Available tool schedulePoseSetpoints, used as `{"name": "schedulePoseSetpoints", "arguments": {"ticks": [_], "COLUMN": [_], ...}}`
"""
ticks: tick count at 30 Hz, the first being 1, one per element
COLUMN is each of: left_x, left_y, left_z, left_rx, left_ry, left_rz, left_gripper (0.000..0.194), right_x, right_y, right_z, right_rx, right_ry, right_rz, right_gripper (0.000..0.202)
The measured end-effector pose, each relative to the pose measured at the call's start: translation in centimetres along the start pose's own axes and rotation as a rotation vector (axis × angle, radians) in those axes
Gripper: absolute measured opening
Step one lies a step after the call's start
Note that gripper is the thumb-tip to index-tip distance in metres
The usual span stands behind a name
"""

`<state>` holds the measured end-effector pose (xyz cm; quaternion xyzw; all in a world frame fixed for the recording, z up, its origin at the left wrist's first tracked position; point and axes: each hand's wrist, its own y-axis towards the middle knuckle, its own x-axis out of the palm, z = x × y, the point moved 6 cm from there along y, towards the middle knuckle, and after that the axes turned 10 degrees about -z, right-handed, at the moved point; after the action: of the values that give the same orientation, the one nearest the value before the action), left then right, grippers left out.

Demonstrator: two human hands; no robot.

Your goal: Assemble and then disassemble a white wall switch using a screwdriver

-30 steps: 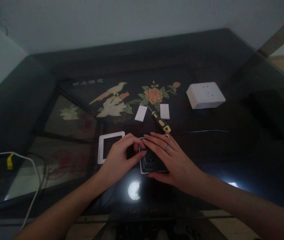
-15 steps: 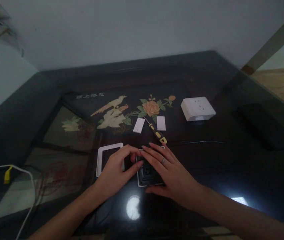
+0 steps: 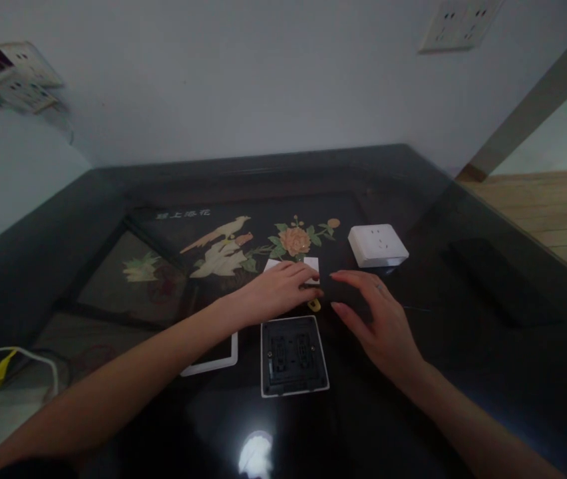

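Observation:
My left hand (image 3: 281, 290) reaches over the screwdriver (image 3: 315, 305), whose yellow handle end shows below the thumb. Its fingertips are at a small white rocker plate (image 3: 312, 264), with a gap between thumb and fingers. Another white rocker plate (image 3: 271, 264) is partly covered behind the same hand. To the right, my right hand (image 3: 378, 319) hovers with thumb and fingers apart, holding nothing. Between my forearms lies a square wall switch (image 3: 293, 359), its black inner side up with a white edge. Under my left forearm, a white frame (image 3: 213, 365) is partly hidden.
A white socket box (image 3: 378, 245) stands at the right on the glossy dark table (image 3: 363, 412). A white cable (image 3: 34, 356) with a yellow tag (image 3: 1, 368) runs along the left. Wall sockets (image 3: 458, 25) are above the table.
Both hands have left the wall switch. My left hand has moved forward and right to the rocker plates and screwdriver; my right hand has moved right and forward. The view has tilted up.

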<state>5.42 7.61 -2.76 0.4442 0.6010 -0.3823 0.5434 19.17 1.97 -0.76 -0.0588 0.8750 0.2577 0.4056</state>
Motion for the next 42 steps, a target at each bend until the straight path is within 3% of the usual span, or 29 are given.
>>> {"name": "schedulePoseSetpoints", "arguments": {"ticks": [4, 7, 10, 12, 14, 16, 19, 23, 33, 39, 42], "left_x": [-0.4, -2.6, -6.3, -8.2, -8.5, -7.2, -4.6, -2.8, -4.5, -4.8, -5.1], "left_y": [-0.3, -2.7, -6.9, -10.2, -12.8, -14.2, -15.0, -14.6, -14.5, -14.3, -13.9], "left_z": [0.0, -0.5, -1.3, -1.6, -1.6, -1.4, -0.7, 0.3, 1.9, 2.3, 2.4], "left_rx": [0.017, -0.066, -0.275, -0.387, -0.460, -0.560, -0.700, -0.758, -0.678, -0.714, -0.653], "left_ry": [0.009, -0.024, -0.269, -0.539, -0.821, -1.093, -1.369, -1.487, -1.203, -1.198, -1.175], "left_rz": [0.039, 0.152, 0.484, 0.805, 1.048, 1.154, 1.189, 1.131, 1.120, 1.080, 1.071], "left_gripper": [0.014, 0.022, 0.027, 0.034, 0.039, 0.036, 0.033, 0.047, 0.050, 0.050, 0.050], "right_x": [0.0, -0.1, 0.5, 1.5, 2.8, 4.4, 6.2, 7.0, 7.0, 7.0, 7.0], "right_y": [-0.1, -0.4, -0.7, -0.9, -1.3, -1.7, -2.4, -2.6, -2.6, -2.6, -2.6], "right_z": [-0.7, -1.9, -3.1, -3.7, -4.1, -4.3, -4.3, -4.2, -4.2, -4.2, -4.2], "right_rx": [-0.062, -0.120, -0.166, -0.176, -0.168, -0.160, -0.157, -0.165, -0.162, -0.164, -0.159], "right_ry": [0.026, 0.054, 0.095, 0.120, 0.121, 0.098, 0.047, -0.003, -0.010, -0.001, 0.013], "right_rz": [-0.011, -0.034, -0.125, -0.222, -0.339, -0.461, -0.590, -0.602, -0.585, -0.597, -0.602], "right_gripper": [0.024, 0.024, 0.027, 0.033, 0.051, 0.079, 0.104, 0.105, 0.097, 0.097, 0.097]}}
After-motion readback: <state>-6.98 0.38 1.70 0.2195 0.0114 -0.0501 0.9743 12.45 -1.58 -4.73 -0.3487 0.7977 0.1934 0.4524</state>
